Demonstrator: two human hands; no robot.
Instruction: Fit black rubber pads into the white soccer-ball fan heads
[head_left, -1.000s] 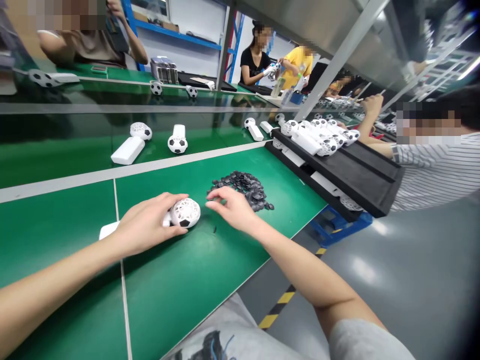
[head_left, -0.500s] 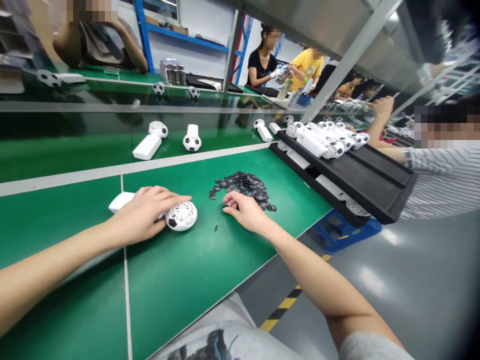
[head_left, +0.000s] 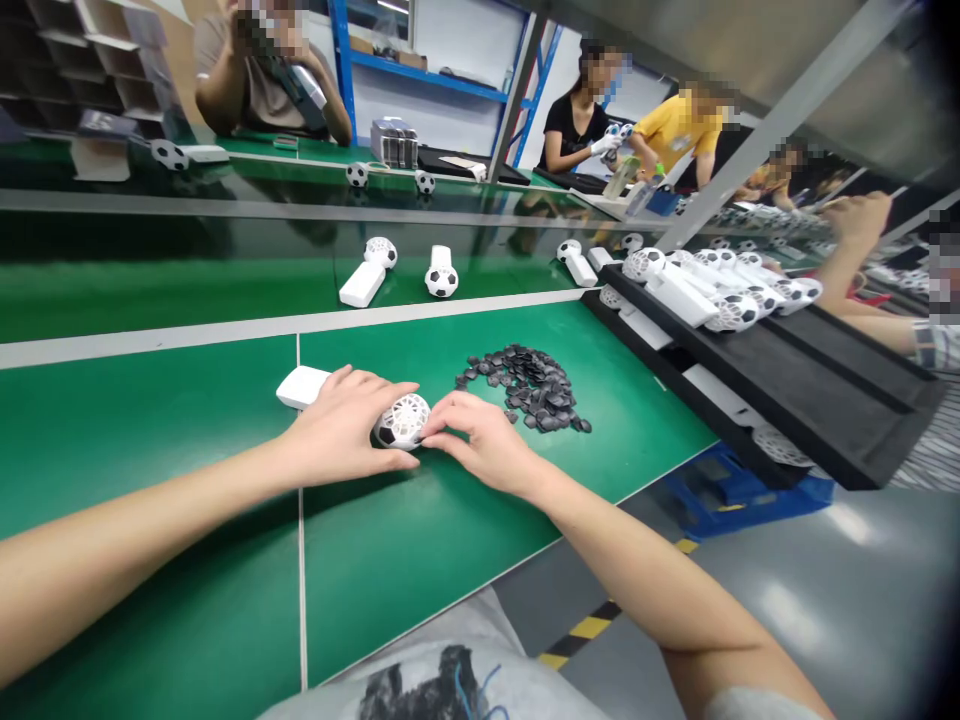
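My left hand point(head_left: 341, 425) is wrapped over a white handheld device with a soccer-ball head point(head_left: 405, 420), which lies on the green table. Its white handle point(head_left: 302, 387) sticks out behind the hand. The ball has an open lattice face and a black patch at its lower left. Against the ball's right side, my right hand point(head_left: 480, 440) has thumb and fingers pinched together; what they hold is hidden. Just beyond my right hand is a loose pile of small flat black pieces point(head_left: 544, 385).
Several ball-headed devices point(head_left: 366, 283) lie on the green belt point(head_left: 270, 265) ahead. Stacked black trays point(head_left: 817, 370) with more devices jut out at the right, above a blue crate point(head_left: 739, 490). Co-workers sit across the belt point(head_left: 577, 120), and another person's arm shows at right.
My right hand has moved left from beside the black pile to the ball head. My left hand has slid forward around the ball. The view has shifted left.
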